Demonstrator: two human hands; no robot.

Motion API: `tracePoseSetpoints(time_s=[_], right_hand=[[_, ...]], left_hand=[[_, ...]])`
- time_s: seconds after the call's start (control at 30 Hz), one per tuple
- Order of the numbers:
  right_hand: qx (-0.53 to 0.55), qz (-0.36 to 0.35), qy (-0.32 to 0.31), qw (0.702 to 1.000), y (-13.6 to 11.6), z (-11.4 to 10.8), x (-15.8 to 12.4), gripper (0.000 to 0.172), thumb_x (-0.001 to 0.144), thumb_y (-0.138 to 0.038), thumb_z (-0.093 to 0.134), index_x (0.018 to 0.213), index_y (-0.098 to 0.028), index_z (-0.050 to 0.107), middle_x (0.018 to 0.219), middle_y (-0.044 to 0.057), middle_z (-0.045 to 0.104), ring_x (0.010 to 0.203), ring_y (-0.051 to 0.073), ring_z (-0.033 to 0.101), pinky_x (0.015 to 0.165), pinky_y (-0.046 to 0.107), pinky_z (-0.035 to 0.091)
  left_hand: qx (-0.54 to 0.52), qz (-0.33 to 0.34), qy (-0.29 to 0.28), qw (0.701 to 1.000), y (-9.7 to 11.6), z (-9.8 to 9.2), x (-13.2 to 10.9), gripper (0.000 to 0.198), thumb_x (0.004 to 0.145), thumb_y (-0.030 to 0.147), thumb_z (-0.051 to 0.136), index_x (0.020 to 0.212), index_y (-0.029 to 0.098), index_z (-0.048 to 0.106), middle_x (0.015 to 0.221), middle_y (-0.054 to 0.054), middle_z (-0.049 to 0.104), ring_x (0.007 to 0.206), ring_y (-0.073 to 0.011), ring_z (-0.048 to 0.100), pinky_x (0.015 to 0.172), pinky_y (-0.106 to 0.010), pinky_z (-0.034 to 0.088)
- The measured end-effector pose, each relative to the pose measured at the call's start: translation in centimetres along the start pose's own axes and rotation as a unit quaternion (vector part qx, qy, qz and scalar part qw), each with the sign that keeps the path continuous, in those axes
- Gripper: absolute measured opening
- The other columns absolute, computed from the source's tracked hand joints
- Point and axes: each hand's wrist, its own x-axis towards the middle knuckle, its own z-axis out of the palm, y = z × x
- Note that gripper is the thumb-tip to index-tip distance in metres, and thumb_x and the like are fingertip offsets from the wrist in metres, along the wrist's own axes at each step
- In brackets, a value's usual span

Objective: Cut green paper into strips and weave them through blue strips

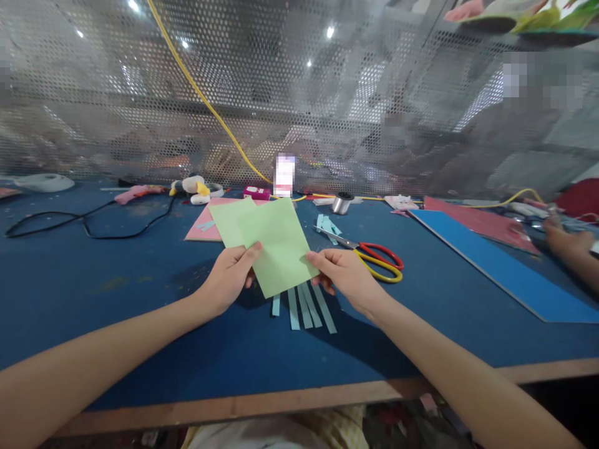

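A light green sheet of paper (279, 246) is held up between my two hands, above the table. My left hand (230, 274) pinches its left side, thumb on top. My right hand (349, 274) grips its lower right edge the same way. Another pale green sheet (229, 222) shows behind it at the left, partly hidden; I cannot tell whether my left hand holds it too. Light blue paper strips (306, 307) lie under the held sheet, their upper ends covered. Scissors (377, 259) with one red and one yellow handle rest just beyond my right hand.
Pink paper (201, 227) lies behind the green sheets. Farther back are a wire spool (343, 202), short blue strips (329, 226), a magenta box (257, 193) and a pink glue gun (139, 194) with a black cord. A blue board (500, 268) and another person's hand (568, 240) are at right.
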Motion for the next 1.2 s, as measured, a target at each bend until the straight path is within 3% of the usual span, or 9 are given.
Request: tracePoseSetpoints(time_s=[0.3, 0.5, 0.63, 0.73, 0.83, 0.9, 1.03, 1.13, 1.2], right_hand=[[0.006, 0.011, -0.033, 0.999, -0.7, -0.2, -0.2, 0.024, 0.082, -0.035, 0.071, 0.074, -0.016, 0.059, 0.067, 0.002, 0.069, 0.040, 0.007, 0.051, 0.042, 0.021, 0.042], [-0.047, 0.042, -0.120, 0.991, -0.5, -0.6, -0.4, 0.044, 0.091, -0.047, 0.059, 0.060, -0.017, 0.055, 0.057, 0.002, 0.064, 0.036, 0.006, 0.047, 0.039, 0.020, 0.037], [-0.016, 0.002, -0.048, 0.999, 0.2, -0.9, 0.0, 0.057, 0.093, -0.060, 0.048, 0.054, -0.019, 0.047, 0.044, -0.003, 0.047, 0.034, 0.008, 0.041, 0.037, 0.021, 0.034], [0.033, -0.013, 0.015, 0.999, 0.1, -1.2, 0.3, 0.062, 0.092, -0.069, 0.039, 0.061, -0.018, 0.057, 0.054, 0.001, 0.054, 0.044, 0.011, 0.047, 0.038, 0.022, 0.036], [0.044, -0.042, -0.022, 0.998, 0.0, -1.1, 0.2, 0.053, 0.087, -0.065, 0.055, 0.071, -0.016, 0.067, 0.072, 0.006, 0.065, 0.063, 0.014, 0.056, 0.053, 0.025, 0.045], [0.045, -0.050, -0.036, 0.997, 0.1, -0.8, 0.0, 0.049, 0.083, -0.061, 0.063, 0.067, -0.015, 0.067, 0.070, 0.005, 0.064, 0.066, 0.015, 0.056, 0.061, 0.027, 0.046], [0.043, -0.051, -0.020, 0.998, 0.1, -0.3, -0.4, 0.049, 0.078, -0.061, 0.069, 0.063, -0.015, 0.067, 0.063, 0.003, 0.060, 0.063, 0.016, 0.052, 0.059, 0.029, 0.042], [0.009, -0.079, -0.018, 0.997, -0.1, -0.2, -0.7, 0.050, 0.079, -0.062, 0.067, 0.062, -0.015, 0.066, 0.061, 0.001, 0.056, 0.061, 0.014, 0.046, 0.056, 0.028, 0.037], [-0.007, -0.085, -0.026, 0.996, -0.2, -0.2, -0.9, 0.049, 0.081, -0.061, 0.066, 0.063, -0.015, 0.067, 0.059, 0.000, 0.054, 0.059, 0.013, 0.043, 0.055, 0.027, 0.034]], left_hand=[[0.110, 0.028, 0.040, 0.993, -0.7, -0.6, 1.0, 0.053, 0.094, 0.055, 0.046, 0.054, 0.021, 0.039, 0.045, 0.005, 0.037, 0.043, -0.0096, 0.036, 0.045, -0.025, 0.026], [0.254, 0.047, 0.096, 0.961, -0.9, -1.2, 1.7, 0.052, 0.095, 0.055, 0.039, 0.055, 0.023, 0.032, 0.048, 0.004, 0.035, 0.045, -0.0115, 0.036, 0.045, -0.026, 0.023], [0.257, 0.041, 0.110, 0.959, -0.8, -1.1, 1.7, 0.051, 0.095, 0.055, 0.038, 0.056, 0.023, 0.032, 0.048, 0.003, 0.037, 0.045, -0.0121, 0.037, 0.045, -0.026, 0.023], [0.249, 0.051, 0.082, 0.964, -0.6, -0.5, 1.0, 0.052, 0.094, 0.055, 0.039, 0.054, 0.023, 0.029, 0.047, 0.004, 0.034, 0.045, -0.0114, 0.035, 0.044, -0.026, 0.023], [0.223, 0.061, 0.018, 0.973, -0.1, 0.0, 0.1, 0.055, 0.093, 0.057, 0.039, 0.052, 0.022, 0.029, 0.046, 0.004, 0.034, 0.044, -0.0106, 0.034, 0.044, -0.025, 0.024], [0.193, 0.057, -0.038, 0.979, 0.2, 0.2, -0.5, 0.057, 0.093, 0.059, 0.039, 0.050, 0.021, 0.034, 0.045, 0.003, 0.037, 0.043, -0.0104, 0.036, 0.043, -0.024, 0.026], [0.083, 0.010, -0.098, 0.992, 0.8, 0.5, -1.3, 0.055, 0.089, 0.059, 0.048, 0.052, 0.018, 0.049, 0.047, 0.001, 0.046, 0.043, -0.0106, 0.042, 0.043, -0.023, 0.031], [-0.045, -0.057, -0.121, 0.990, 1.2, 0.9, -1.7, 0.039, 0.082, 0.056, 0.064, 0.080, 0.017, 0.069, 0.072, -0.004, 0.070, 0.059, -0.0163, 0.061, 0.052, -0.024, 0.046], [-0.097, -0.091, -0.129, 0.983, 1.4, 1.1, -1.8, 0.042, 0.081, 0.054, 0.068, 0.106, 0.021, 0.070, 0.099, -0.008, 0.075, 0.081, -0.0220, 0.070, 0.063, -0.028, 0.054]])
